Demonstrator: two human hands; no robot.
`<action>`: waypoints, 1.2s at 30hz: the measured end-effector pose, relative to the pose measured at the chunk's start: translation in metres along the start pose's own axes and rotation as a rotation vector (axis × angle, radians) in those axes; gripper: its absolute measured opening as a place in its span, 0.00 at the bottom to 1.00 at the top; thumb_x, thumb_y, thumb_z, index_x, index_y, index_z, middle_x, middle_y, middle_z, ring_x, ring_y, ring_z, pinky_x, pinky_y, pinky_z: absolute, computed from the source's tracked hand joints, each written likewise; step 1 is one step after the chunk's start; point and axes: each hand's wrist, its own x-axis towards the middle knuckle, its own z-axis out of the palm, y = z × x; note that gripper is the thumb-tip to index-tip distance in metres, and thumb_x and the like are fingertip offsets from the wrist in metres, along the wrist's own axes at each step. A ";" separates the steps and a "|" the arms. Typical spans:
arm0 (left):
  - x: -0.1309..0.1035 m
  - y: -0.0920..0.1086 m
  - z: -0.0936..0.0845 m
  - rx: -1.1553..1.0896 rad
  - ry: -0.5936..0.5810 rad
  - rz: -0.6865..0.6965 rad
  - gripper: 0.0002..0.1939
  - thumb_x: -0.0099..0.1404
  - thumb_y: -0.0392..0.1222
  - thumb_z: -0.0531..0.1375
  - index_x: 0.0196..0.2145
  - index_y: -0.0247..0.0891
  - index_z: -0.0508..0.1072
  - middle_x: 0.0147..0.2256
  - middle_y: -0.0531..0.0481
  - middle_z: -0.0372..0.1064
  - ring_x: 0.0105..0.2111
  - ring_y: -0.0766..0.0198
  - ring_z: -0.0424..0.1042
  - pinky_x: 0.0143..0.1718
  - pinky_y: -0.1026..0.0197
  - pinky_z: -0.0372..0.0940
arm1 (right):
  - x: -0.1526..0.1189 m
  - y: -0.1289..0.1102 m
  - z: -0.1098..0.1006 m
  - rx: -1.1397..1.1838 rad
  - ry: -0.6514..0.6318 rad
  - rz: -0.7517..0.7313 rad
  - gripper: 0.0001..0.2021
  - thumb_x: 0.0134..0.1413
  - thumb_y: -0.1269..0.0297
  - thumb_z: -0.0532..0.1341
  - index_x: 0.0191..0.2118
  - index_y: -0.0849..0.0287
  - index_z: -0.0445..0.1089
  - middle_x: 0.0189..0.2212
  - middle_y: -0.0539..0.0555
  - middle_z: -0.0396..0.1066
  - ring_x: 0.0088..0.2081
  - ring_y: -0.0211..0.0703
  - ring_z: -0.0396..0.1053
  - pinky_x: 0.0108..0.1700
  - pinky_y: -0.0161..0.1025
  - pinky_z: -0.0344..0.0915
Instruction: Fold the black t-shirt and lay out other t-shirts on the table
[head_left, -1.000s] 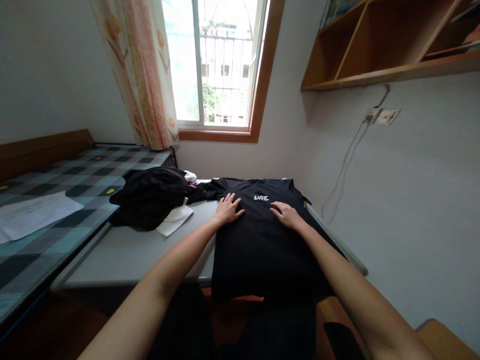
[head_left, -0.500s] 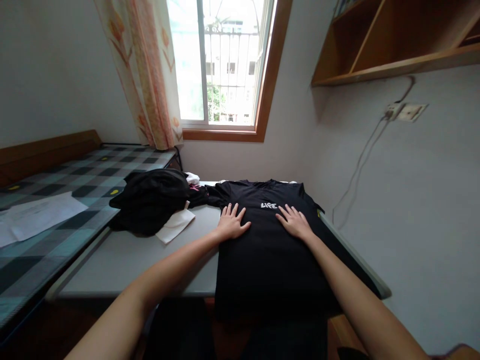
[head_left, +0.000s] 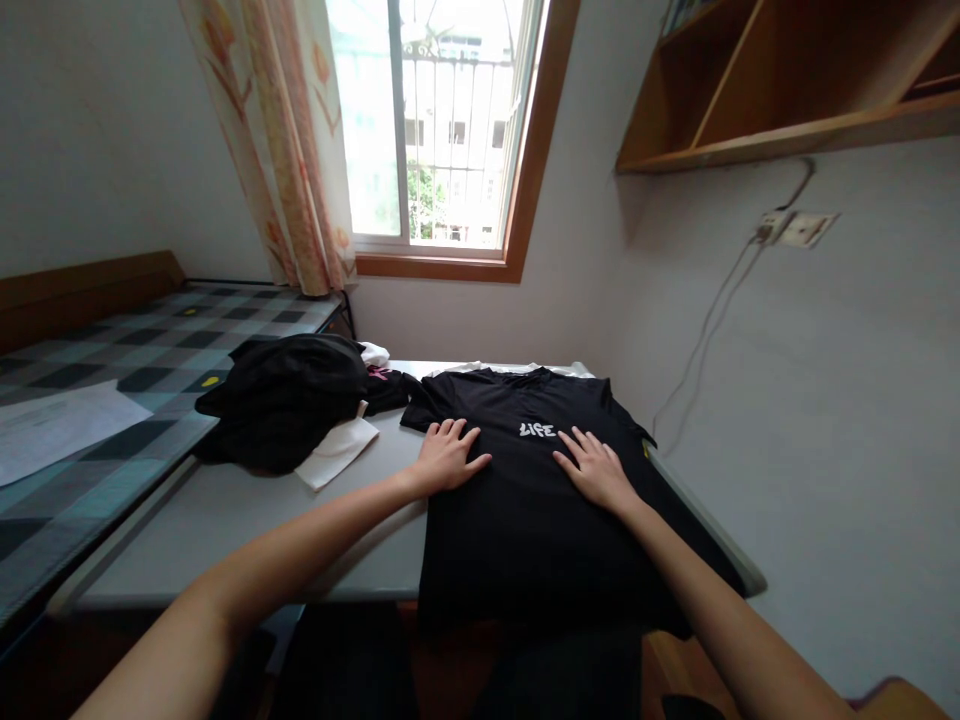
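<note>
A black T-shirt with white lettering on its chest lies spread over the right part of the table, its lower end hanging past the near edge. My left hand rests flat on the shirt's left side, below the sleeve, fingers spread. On the right of the chest, beside the lettering, my right hand also lies flat with its fingers stretched out. Neither hand grips the cloth. Some white cloth shows behind the shirt's collar.
Left of the shirt, a heap of black clothing and a white piece of cloth or paper lie on the white table. A checked bed with paper sheets stands left. A wall and hanging cord border the right.
The shirt's chest and collar have shifted slightly toward me, and more white cloth shows behind the collar. My hands have moved a little nearer with it. The camera view has shifted slightly.
</note>
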 end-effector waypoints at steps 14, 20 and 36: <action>0.087 -0.143 -0.030 0.045 -0.134 -0.454 0.21 0.65 0.54 0.53 0.47 0.40 0.76 0.49 0.39 0.72 0.52 0.41 0.66 0.52 0.42 0.56 | 0.097 0.031 -0.007 0.033 0.055 0.096 0.23 0.64 0.49 0.48 0.55 0.53 0.69 0.53 0.60 0.65 0.53 0.55 0.64 0.55 0.51 0.59; 0.102 -0.152 -0.028 0.142 -0.256 -0.327 0.33 0.56 0.61 0.59 0.53 0.39 0.72 0.59 0.34 0.61 0.58 0.36 0.56 0.55 0.37 0.51 | 0.132 0.015 -0.005 0.069 0.100 0.234 0.21 0.63 0.49 0.48 0.48 0.55 0.71 0.48 0.62 0.66 0.51 0.58 0.62 0.51 0.52 0.60; 0.097 -0.156 -0.036 0.152 -0.106 -0.446 0.09 0.57 0.43 0.58 0.36 0.40 0.74 0.38 0.43 0.75 0.44 0.47 0.71 0.51 0.45 0.54 | 0.141 0.025 0.004 0.063 0.174 0.272 0.19 0.60 0.52 0.50 0.47 0.56 0.69 0.47 0.63 0.64 0.51 0.59 0.61 0.51 0.52 0.59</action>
